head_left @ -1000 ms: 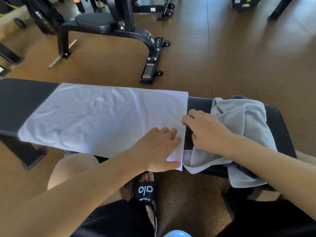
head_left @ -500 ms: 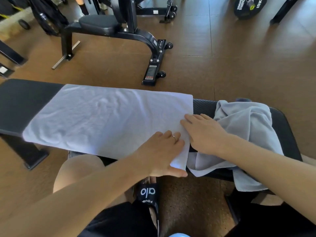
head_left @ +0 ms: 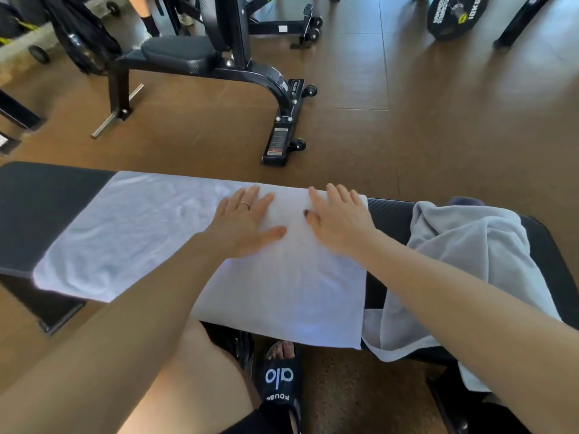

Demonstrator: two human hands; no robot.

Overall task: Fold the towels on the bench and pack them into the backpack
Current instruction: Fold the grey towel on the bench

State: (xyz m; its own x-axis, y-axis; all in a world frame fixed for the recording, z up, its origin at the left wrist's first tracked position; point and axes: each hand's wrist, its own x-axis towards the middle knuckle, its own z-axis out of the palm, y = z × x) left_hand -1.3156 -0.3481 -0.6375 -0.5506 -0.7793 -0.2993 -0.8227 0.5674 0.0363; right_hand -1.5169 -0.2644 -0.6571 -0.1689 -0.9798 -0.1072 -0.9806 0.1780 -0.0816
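Observation:
A white towel lies spread flat along the black padded bench. My left hand and my right hand both rest flat on its right half, fingers straight and pointing toward the far edge. A crumpled grey towel sits on the bench's right end, its lower part hanging over the near edge. No backpack is in view.
A black gym machine with a padded seat stands on the brown floor beyond the bench. A 10 kg weight plate leans at the top right. My knee and a black slide sandal are below the bench's near edge.
Both hands have left the towel's near right corner and moved up toward its far edge, now lying flat side by side on it.

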